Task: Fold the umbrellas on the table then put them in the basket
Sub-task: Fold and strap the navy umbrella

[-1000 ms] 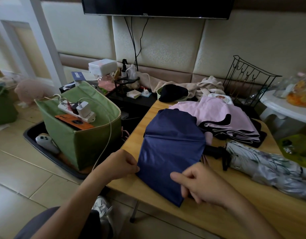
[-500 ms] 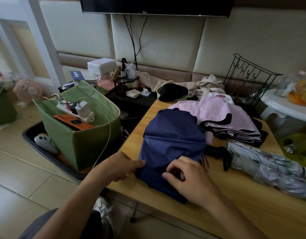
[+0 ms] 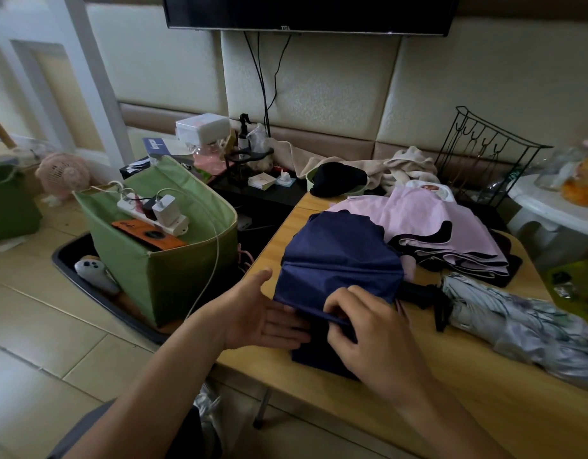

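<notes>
Since the earlier frame my left hand has opened: palm up, fingers straight, slid under the left edge of the navy umbrella. My right hand now pinches a navy fold, fingers curled. The navy canopy lies bunched on the table, beside the pink umbrella and the grey umbrella.

The green basket stands on the floor left of the table, holding a power strip and an orange phone.

The navy umbrella's handle is hidden under cloth; the grey umbrella is cut off at right.
</notes>
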`<action>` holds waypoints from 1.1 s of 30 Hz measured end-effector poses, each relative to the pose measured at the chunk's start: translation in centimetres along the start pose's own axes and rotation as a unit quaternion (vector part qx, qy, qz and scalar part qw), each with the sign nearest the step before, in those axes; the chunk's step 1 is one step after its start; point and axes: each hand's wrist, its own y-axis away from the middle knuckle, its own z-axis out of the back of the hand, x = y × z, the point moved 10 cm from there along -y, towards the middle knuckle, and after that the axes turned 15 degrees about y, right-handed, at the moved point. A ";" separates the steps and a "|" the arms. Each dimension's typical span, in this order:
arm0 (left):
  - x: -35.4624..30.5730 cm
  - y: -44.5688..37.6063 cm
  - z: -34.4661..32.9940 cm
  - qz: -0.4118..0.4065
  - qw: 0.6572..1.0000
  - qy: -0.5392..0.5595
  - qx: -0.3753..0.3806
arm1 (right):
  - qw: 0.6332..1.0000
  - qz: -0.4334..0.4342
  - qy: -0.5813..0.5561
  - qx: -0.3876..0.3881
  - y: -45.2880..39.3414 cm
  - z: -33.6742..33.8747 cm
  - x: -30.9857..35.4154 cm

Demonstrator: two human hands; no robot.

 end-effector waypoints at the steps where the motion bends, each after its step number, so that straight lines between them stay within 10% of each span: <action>1: 0.0 -0.1 -0.4 -0.002 1.000 0.002 0.003 | 1.000 0.013 -0.003 -0.007 -0.1 0.4 0.2; 19: -3.1 -4.0 -2.2 -0.145 0.989 -0.034 -0.020 | 0.976 0.087 -0.007 0.200 1.5 -4.9 -0.7; 26: -3.0 -4.0 -1.5 -0.131 0.990 -0.051 -0.028 | 0.981 -0.193 -0.012 0.024 0.8 -2.6 -9.0; 30: -3.4 -3.7 -1.6 -0.134 0.991 -0.026 -0.009 | 0.910 -0.341 0.007 0.234 3.3 -4.1 -13.2; 33: -3.6 -3.6 -1.8 -0.136 0.991 -0.001 0.003 | 0.836 -0.403 -0.189 0.321 4.8 -5.6 -12.5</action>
